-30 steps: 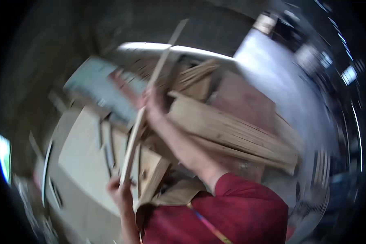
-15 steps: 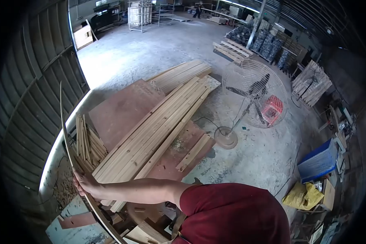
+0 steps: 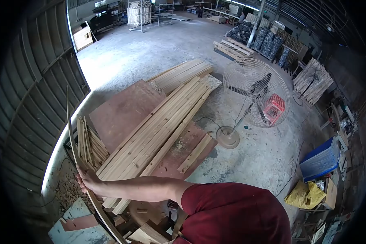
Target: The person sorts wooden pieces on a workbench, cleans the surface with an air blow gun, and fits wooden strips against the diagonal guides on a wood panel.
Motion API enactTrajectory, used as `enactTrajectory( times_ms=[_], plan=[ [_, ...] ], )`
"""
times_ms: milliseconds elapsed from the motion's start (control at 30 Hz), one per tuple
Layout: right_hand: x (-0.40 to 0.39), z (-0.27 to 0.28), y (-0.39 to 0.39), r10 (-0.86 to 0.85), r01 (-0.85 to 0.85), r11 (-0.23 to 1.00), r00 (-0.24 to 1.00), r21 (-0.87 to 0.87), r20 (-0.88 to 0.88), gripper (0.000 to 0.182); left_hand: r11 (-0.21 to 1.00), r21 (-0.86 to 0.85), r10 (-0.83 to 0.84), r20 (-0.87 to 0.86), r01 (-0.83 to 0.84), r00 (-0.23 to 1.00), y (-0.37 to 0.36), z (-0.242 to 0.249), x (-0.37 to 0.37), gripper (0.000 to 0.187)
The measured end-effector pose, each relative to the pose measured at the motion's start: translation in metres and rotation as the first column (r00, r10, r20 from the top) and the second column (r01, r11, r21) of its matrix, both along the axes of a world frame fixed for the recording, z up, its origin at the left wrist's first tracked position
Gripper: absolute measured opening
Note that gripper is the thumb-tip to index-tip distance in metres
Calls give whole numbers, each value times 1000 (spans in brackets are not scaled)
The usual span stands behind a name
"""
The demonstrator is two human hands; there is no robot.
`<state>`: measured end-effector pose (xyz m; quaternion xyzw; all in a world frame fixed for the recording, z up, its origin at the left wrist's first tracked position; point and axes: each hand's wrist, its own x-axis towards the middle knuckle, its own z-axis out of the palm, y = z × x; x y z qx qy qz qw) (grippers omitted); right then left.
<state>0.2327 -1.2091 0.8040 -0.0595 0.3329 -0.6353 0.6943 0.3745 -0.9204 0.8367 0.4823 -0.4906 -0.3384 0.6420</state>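
Observation:
My right hand (image 3: 89,179) is at the left, at the end of an outstretched bare arm. Its fingers are closed around a long, narrow wooden board (image 3: 72,136), seen nearly edge-on and curved by the lens. The board rises above the hand and runs down past it to the bottom edge. Beside the hand lies a stack of long planks (image 3: 150,136) stretching away across the floor. A bundle of thin wood strips (image 3: 89,142) sits just beyond the hand. My left hand is outside the picture.
A caged floor fan (image 3: 256,92) stands right of the planks. Reddish sheets (image 3: 126,105) lie under the stack. A corrugated metal wall (image 3: 28,93) rises at left. Pallets (image 3: 234,49), a blue crate (image 3: 319,160) and a yellow sack (image 3: 305,195) are at right. A person (image 3: 200,9) stands far back.
My right hand and the board have shifted slightly right, and the board's upper end sits a little lower. The grip is unchanged. The whole view has moved slightly.

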Motion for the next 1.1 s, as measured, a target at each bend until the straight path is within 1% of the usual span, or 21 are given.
enactTrajectory(
  times_ms=[33,133,167,233,267,300,333,367,433,467,533,567,633,667,733,767,800,867,900,1000,1100],
  plan=[
    [1,-1,-1,3,-3,1000,1000,-7,-8,52,1000,0,18,7,-18,1000,3,-1,3,53],
    [7,-5,-6,75,-75,997,997,-33,-24,52,965,261,-30,192,-22,981,14,-10,21,36],
    [6,-5,-8,96,-98,994,995,-48,-40,51,963,262,11,197,-64,980,15,-12,23,36],
    [16,2,-8,71,-81,994,989,-69,-129,51,960,175,-183,-194,217,964,19,-18,34,40],
    [19,2,-10,97,-101,995,980,-12,-174,52,948,231,-138,-322,219,937,23,-31,37,34],
    [25,-2,-7,85,-100,993,971,-57,-222,53,942,283,-40,-439,180,898,24,-34,39,30],
    [31,-9,-4,76,-112,986,959,-120,-272,51,898,262,-183,-508,353,842,25,-36,51,33],
    [35,3,8,79,-118,982,964,-144,-253,51,854,473,32,-465,218,884,29,-28,48,33],
    [45,-1,15,158,-206,952,965,-226,-211,49,795,525,53,-560,305,827,35,-32,58,30],
    [46,-8,12,183,-251,929,950,-271,-252,49,767,569,40,-502,295,864,38,-30,59,28],
    [62,-5,17,239,-264,929,963,-261,-126,48,777,549,119,-609,309,784,45,-37,65,27],
    [71,-3,23,286,-307,906,952,-293,-112,47,787,561,180,-607,256,774,52,-43,71,27],
    [97,1,28,348,-365,873,931,-323,-111,45,823,515,147,-600,239,787,60,-53,86,23],
    [111,1,27,411,-421,823,905,-381,-111,44,828,515,168,-605,221,778,60,-56,98,23],
    [133,3,30,511,-497,717,852,-488,-117,41,848,506,159,-524,155,837,64,-62,124,22],
    [143,7,33,519,-510,716,845,-477,-125,41,856,500,153,-485,130,861,68,-65,136,21],
    [156,19,37,529,-573,698,817,-429,-230,38,858,498,160,-493,127,855,71,-67,148,21],
    [187,36,38,540,-683,653,723,-329,-431,34,854,520,254,-382,-21,889,73,-74,176,22],
    [197,31,34,547,-694,644,713,-323,-439,34,843,530,304,-327,-92,895,74,-79,186,23],
    [220,-8,2,579,-843,489,507,-226,-638,31,816,557,349,-264,-154,899,70,-99,215,25],
    [251,-43,-22,647,-898,419,400,-136,-649,28,795,571,386,-213,-206,898,60,-130,241,26]
  ],
)
